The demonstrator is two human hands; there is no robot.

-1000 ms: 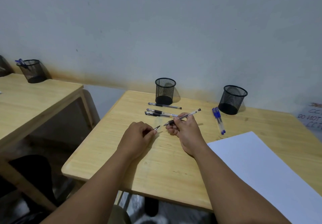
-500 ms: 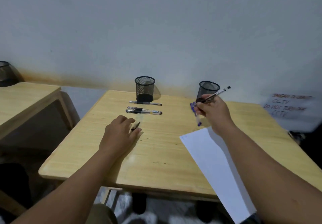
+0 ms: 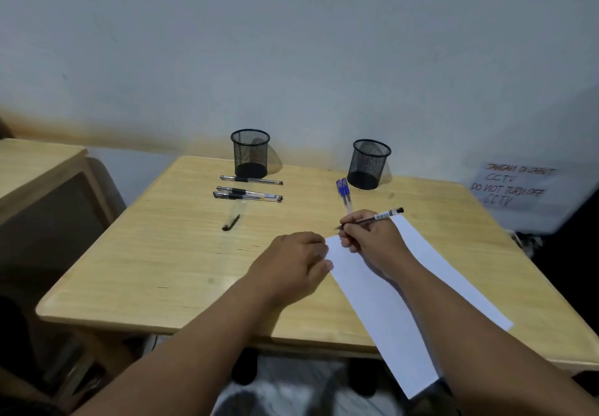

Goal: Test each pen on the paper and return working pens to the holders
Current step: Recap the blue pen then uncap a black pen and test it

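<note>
My right hand (image 3: 372,237) grips an uncapped black pen (image 3: 379,217), its tip at the far left corner of the white paper (image 3: 405,302). My left hand (image 3: 296,261) rests flat with its fingertips on the paper's left edge. The pen's black cap (image 3: 230,222) lies alone on the wooden table (image 3: 162,253). Three capped black pens (image 3: 248,190) lie in front of the left mesh holder (image 3: 250,153). Two blue pens (image 3: 344,193) lie beside the right mesh holder (image 3: 369,163). Both holders look empty.
A second wooden table (image 3: 32,163) stands to the left across a gap. A handwritten CCTV notice (image 3: 512,185) hangs on the wall at the right. The paper overhangs the table's near edge.
My right hand brought the pen down from near the right holder to the paper's corner. My left hand let go of the cap, left it on the table, and moved right to the paper.
</note>
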